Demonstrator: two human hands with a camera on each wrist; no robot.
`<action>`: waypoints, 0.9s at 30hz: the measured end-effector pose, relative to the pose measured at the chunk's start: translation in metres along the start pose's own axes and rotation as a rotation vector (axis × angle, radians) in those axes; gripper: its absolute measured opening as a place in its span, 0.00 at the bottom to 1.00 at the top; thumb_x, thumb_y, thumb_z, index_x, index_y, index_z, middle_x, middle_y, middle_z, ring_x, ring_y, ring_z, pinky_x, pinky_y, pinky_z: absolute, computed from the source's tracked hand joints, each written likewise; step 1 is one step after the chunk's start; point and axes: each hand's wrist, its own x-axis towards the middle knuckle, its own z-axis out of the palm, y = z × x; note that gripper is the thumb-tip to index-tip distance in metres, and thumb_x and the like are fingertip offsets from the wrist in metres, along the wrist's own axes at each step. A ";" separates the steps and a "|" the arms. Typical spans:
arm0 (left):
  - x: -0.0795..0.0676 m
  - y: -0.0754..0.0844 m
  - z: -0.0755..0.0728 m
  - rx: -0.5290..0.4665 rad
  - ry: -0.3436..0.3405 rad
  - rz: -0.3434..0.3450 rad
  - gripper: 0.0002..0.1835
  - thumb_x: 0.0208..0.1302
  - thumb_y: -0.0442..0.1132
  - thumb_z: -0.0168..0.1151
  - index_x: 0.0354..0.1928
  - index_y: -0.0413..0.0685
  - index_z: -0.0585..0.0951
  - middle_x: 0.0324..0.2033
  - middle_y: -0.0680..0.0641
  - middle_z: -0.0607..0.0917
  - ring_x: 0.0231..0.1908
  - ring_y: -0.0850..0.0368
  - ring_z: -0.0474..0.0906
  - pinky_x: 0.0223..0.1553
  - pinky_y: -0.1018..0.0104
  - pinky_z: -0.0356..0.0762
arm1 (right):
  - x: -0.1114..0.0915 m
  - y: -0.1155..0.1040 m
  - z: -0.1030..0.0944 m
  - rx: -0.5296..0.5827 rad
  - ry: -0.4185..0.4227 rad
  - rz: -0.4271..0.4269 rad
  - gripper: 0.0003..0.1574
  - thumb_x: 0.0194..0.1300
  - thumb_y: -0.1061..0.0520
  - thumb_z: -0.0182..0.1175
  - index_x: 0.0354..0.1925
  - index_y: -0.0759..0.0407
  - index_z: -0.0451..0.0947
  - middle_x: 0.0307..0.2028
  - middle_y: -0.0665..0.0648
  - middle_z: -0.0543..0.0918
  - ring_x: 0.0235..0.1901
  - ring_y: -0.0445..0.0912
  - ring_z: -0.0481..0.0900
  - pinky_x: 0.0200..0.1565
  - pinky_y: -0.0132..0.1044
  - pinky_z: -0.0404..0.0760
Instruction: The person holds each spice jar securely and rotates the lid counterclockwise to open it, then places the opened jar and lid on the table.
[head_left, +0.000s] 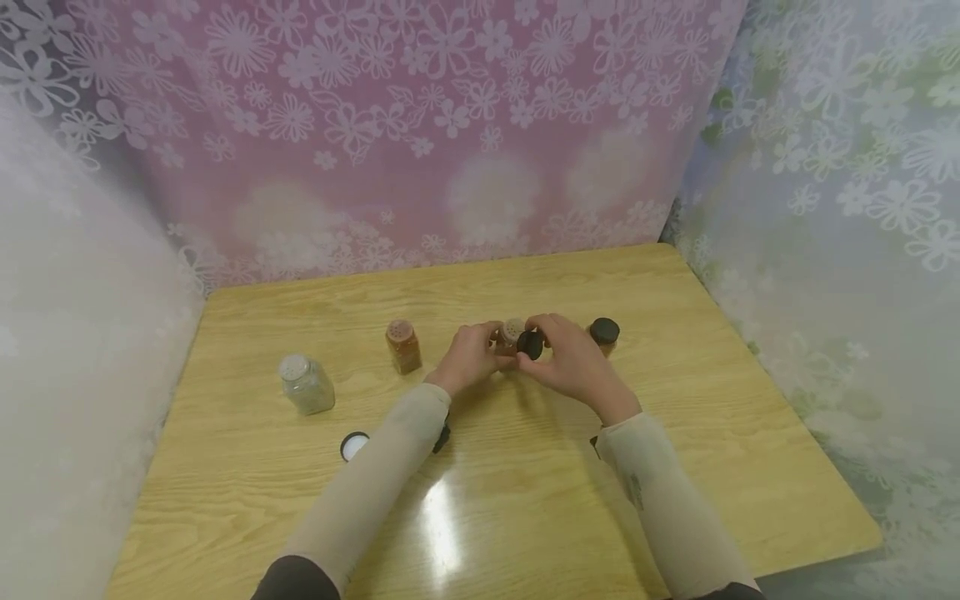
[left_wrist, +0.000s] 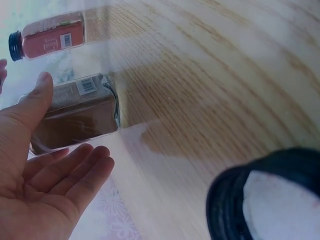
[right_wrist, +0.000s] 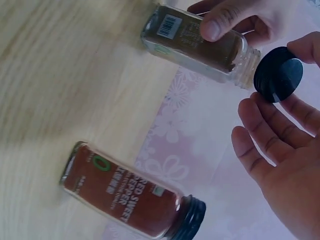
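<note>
In the head view my left hand (head_left: 467, 357) holds an upright spice jar (head_left: 512, 328) with a pale perforated shaker top. The right wrist view shows its brown contents (right_wrist: 197, 42) and barcode, with the left thumb against one face. My right hand (head_left: 572, 365) pinches a round black lid (right_wrist: 278, 75) between thumb and fingers. The lid is off the jar, tilted right beside its threaded neck. In the left wrist view, the left thumb and fingers lie around the jar (left_wrist: 75, 122), whose base is on the table.
A capped jar of red sweet pepper (right_wrist: 125, 190) stands to the right. On the left are an uncapped jar with reddish-brown contents (head_left: 405, 350) and an uncapped jar with pale contents (head_left: 309, 387). A black lid with a white inside (head_left: 353, 447) lies beside the left forearm. Floral curtains (head_left: 450, 167) surround the table.
</note>
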 end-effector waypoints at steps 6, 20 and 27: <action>-0.004 0.001 -0.002 -0.046 -0.024 -0.065 0.45 0.62 0.57 0.77 0.76 0.43 0.71 0.67 0.38 0.81 0.65 0.40 0.80 0.63 0.47 0.82 | -0.009 0.003 0.003 0.023 0.025 -0.033 0.27 0.67 0.51 0.70 0.58 0.62 0.78 0.50 0.60 0.84 0.44 0.53 0.82 0.47 0.48 0.84; -0.002 -0.002 0.000 -0.017 0.005 -0.044 0.35 0.64 0.55 0.76 0.67 0.46 0.80 0.62 0.43 0.86 0.60 0.43 0.84 0.59 0.49 0.85 | -0.025 0.006 0.017 0.123 0.009 -0.041 0.26 0.64 0.56 0.73 0.56 0.64 0.77 0.47 0.59 0.84 0.44 0.57 0.85 0.47 0.49 0.86; -0.001 -0.001 0.001 -0.014 0.015 -0.039 0.29 0.63 0.54 0.77 0.61 0.46 0.83 0.57 0.44 0.88 0.58 0.45 0.84 0.58 0.49 0.84 | -0.031 0.008 0.024 0.194 -0.051 -0.020 0.22 0.65 0.58 0.73 0.54 0.63 0.78 0.48 0.56 0.86 0.48 0.52 0.87 0.52 0.55 0.87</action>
